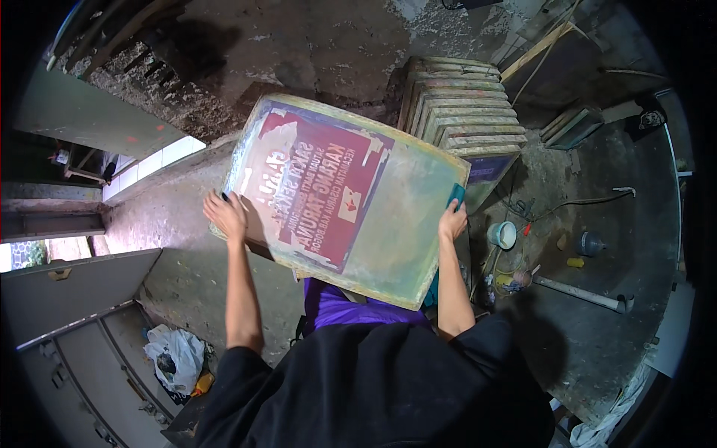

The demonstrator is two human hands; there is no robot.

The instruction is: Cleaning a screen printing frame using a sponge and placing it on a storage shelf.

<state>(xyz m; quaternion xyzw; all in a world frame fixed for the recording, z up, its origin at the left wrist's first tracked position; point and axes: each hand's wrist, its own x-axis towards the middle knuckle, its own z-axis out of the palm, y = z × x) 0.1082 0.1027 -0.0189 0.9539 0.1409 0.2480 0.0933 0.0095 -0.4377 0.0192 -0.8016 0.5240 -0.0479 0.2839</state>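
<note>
A screen-printing frame is held tilted in front of me, its pale wooden edges stained. Its mesh is greenish, with a dark red and purple printed area across the left and middle. My left hand grips the frame's left edge, with a small dark thing showing by the fingers. On the opposite edge, my right hand is closed round the frame, and a teal cloth is pinched between hand and frame. More teal fabric hangs below, partly hidden behind the frame.
Several similar frames lean in a row beyond the right edge. On the floor at right are a white bucket, a hose, a pipe and a dark round container. A plastic bag lies at lower left.
</note>
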